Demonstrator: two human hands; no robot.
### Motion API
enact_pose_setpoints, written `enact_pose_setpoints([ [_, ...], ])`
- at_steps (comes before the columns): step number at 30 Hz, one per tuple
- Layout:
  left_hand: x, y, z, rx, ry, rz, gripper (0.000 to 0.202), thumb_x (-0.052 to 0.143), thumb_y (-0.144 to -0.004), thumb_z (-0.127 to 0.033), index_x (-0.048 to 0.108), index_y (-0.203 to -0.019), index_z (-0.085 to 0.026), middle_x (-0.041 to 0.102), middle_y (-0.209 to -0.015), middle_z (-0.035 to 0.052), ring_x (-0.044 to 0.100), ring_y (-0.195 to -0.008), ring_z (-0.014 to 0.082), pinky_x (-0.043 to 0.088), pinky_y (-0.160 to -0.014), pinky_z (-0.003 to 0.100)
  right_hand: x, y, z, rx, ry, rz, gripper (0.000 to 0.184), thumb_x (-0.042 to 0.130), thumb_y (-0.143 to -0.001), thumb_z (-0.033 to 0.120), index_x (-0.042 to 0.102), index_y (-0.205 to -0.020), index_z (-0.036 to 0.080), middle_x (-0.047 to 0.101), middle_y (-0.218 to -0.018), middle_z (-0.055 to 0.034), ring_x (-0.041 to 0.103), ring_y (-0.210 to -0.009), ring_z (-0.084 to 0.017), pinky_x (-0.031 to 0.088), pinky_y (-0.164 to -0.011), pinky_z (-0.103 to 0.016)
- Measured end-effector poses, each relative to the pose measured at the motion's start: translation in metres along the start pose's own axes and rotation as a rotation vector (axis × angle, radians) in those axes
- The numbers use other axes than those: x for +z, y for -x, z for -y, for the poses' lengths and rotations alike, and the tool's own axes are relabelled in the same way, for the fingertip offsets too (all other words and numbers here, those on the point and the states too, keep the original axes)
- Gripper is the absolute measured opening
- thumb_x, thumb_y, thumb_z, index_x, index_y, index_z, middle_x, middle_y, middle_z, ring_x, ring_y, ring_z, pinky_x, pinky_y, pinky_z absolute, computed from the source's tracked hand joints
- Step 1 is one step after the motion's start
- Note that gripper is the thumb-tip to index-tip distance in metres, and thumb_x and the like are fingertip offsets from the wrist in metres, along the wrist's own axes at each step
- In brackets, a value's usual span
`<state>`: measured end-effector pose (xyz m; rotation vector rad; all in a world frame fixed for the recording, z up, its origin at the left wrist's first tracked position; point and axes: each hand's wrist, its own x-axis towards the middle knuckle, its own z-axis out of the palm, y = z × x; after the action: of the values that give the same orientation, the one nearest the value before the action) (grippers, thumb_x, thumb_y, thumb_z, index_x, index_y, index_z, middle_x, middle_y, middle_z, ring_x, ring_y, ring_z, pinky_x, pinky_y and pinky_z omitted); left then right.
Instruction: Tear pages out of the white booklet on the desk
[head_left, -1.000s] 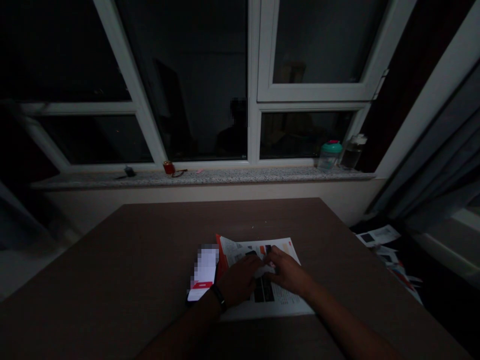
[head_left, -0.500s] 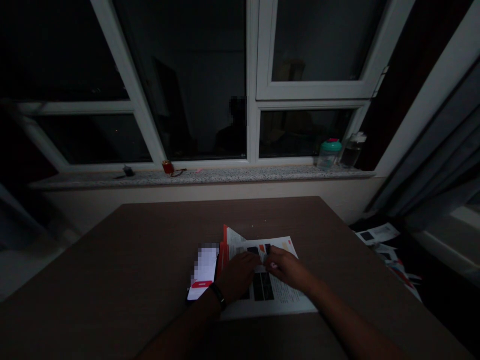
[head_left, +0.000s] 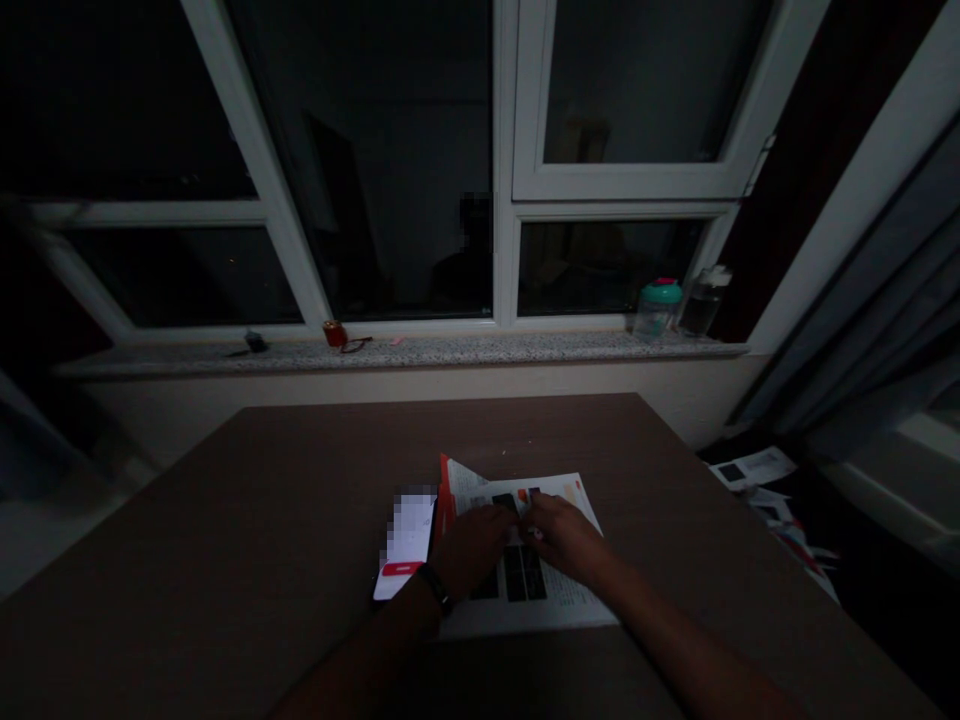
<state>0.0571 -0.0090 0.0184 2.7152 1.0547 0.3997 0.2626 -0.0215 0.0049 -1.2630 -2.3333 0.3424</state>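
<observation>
A printed paper (head_left: 574,590) with dark pictures lies on the table, its red-edged corner (head_left: 445,480) sticking up at the left. My left hand (head_left: 474,545), with a black band at the wrist, rests over its left half, fingers bent and closed. From the right, my right hand (head_left: 559,530) comes in with thumb and fingertips pressed together. The fingertips of both hands meet over the upper middle of the sheet. What they pinch is too dark and small to make out. Beside my left hand lies a phone (head_left: 409,530) with its screen lit.
The brown table (head_left: 300,520) reaches up to a wall below a stone windowsill (head_left: 450,350). On the sill stand a teal-lidded bottle (head_left: 658,308), a clear bottle (head_left: 705,303) and a small red object (head_left: 334,334). Loose papers (head_left: 757,468) lie low beyond the table's right edge.
My right hand has shifted slightly left, closer to my left hand. The red-edged corner of the paper has moved a little to the left.
</observation>
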Motion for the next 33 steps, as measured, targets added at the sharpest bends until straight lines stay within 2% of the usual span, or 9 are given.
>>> enact_pose_setpoints([
  [3, -0.006, 0.003, -0.005, 0.082, -0.055, -0.110, 0.025, 0.049, -0.089, -0.010, 0.053, -0.111, -0.021, 0.058, -0.117, 0.0064, 0.052, -0.108, 0.0236, 0.040, -0.094, 0.039, 0.002, -0.002, 0.000, 0.020, -0.066, -0.041, 0.009, 0.055, -0.085, 0.012, 0.061, -0.084, 0.019, 0.058, -0.090, -0.0033, 0.057, -0.084, -0.017, 0.042, -0.076, -0.027],
  [6, -0.008, 0.006, -0.009, 0.129, -0.080, -0.240, 0.015, 0.048, -0.091, -0.014, 0.056, -0.102, -0.020, 0.059, -0.105, 0.0060, 0.053, -0.098, 0.0228, 0.042, -0.087, 0.038, 0.003, -0.002, -0.003, 0.062, -0.221, -0.091, 0.009, 0.052, -0.086, 0.013, 0.056, -0.081, 0.019, 0.058, -0.084, -0.0009, 0.057, -0.078, -0.015, 0.042, -0.070, -0.023],
  [9, -0.006, 0.008, -0.011, 0.182, -0.070, -0.296, 0.011, 0.049, -0.091, -0.014, 0.057, -0.096, -0.020, 0.059, -0.095, 0.0050, 0.053, -0.091, 0.0210, 0.042, -0.084, 0.035, 0.005, -0.002, -0.007, 0.109, -0.345, -0.108, 0.007, 0.052, -0.087, 0.017, 0.054, -0.081, 0.020, 0.058, -0.079, 0.0011, 0.056, -0.073, -0.014, 0.041, -0.066, -0.022],
  [13, -0.002, 0.006, -0.010, 0.134, -0.041, -0.204, 0.013, 0.053, -0.088, -0.011, 0.057, -0.097, -0.020, 0.059, -0.098, 0.0042, 0.054, -0.095, 0.0203, 0.043, -0.086, 0.034, 0.008, -0.001, -0.011, 0.161, -0.435, -0.111, 0.010, 0.050, -0.090, 0.024, 0.053, -0.081, 0.020, 0.058, -0.076, 0.0018, 0.055, -0.071, -0.014, 0.040, -0.063, -0.022],
  [18, 0.007, 0.006, -0.003, 0.027, -0.014, -0.100, 0.029, 0.058, -0.085, -0.012, 0.054, -0.113, -0.019, 0.057, -0.121, 0.0064, 0.051, -0.111, 0.0230, 0.041, -0.096, 0.038, 0.004, -0.001, -0.011, 0.214, -0.436, -0.190, 0.014, 0.048, -0.090, 0.029, 0.052, -0.081, 0.020, 0.058, -0.072, 0.0021, 0.056, -0.067, -0.014, 0.041, -0.062, -0.022],
  [24, 0.004, 0.005, -0.005, 0.027, 0.009, -0.037, 0.020, 0.055, -0.089, -0.015, 0.057, -0.108, -0.021, 0.062, -0.106, 0.0038, 0.054, -0.104, 0.0222, 0.043, -0.091, 0.036, -0.002, -0.001, -0.016, 0.352, -0.326, -0.350, 0.015, 0.048, -0.086, 0.031, 0.056, -0.079, 0.020, 0.064, -0.073, -0.0021, 0.062, -0.068, -0.017, 0.045, -0.065, -0.024],
  [28, -0.001, 0.004, -0.008, 0.090, -0.020, 0.025, 0.022, 0.053, -0.090, -0.011, 0.059, -0.108, -0.022, 0.061, -0.107, 0.0030, 0.053, -0.105, 0.0210, 0.041, -0.094, 0.036, -0.001, 0.000, -0.022, 0.416, -0.181, -0.324, 0.010, 0.050, -0.084, 0.026, 0.056, -0.079, 0.020, 0.065, -0.075, -0.0027, 0.064, -0.070, -0.018, 0.043, -0.064, -0.024],
  [31, 0.001, 0.005, -0.007, 0.103, -0.026, -0.002, 0.029, 0.055, -0.089, -0.012, 0.056, -0.115, -0.023, 0.058, -0.118, 0.0034, 0.049, -0.113, 0.0215, 0.038, -0.099, 0.037, 0.000, 0.001, -0.024, 0.420, -0.074, -0.284, 0.004, 0.052, -0.080, 0.019, 0.056, -0.082, 0.020, 0.064, -0.075, -0.0017, 0.062, -0.068, -0.016, 0.040, -0.062, -0.023],
  [33, 0.004, 0.006, -0.004, 0.109, -0.030, -0.026, 0.034, 0.055, -0.088, -0.012, 0.053, -0.120, -0.024, 0.053, -0.128, 0.0039, 0.046, -0.120, 0.0220, 0.035, -0.104, 0.040, 0.000, 0.001, -0.023, 0.384, -0.042, -0.252, 0.007, 0.052, -0.079, 0.015, 0.056, -0.083, 0.020, 0.063, -0.078, -0.0016, 0.061, -0.070, -0.016, 0.040, -0.063, -0.023],
])
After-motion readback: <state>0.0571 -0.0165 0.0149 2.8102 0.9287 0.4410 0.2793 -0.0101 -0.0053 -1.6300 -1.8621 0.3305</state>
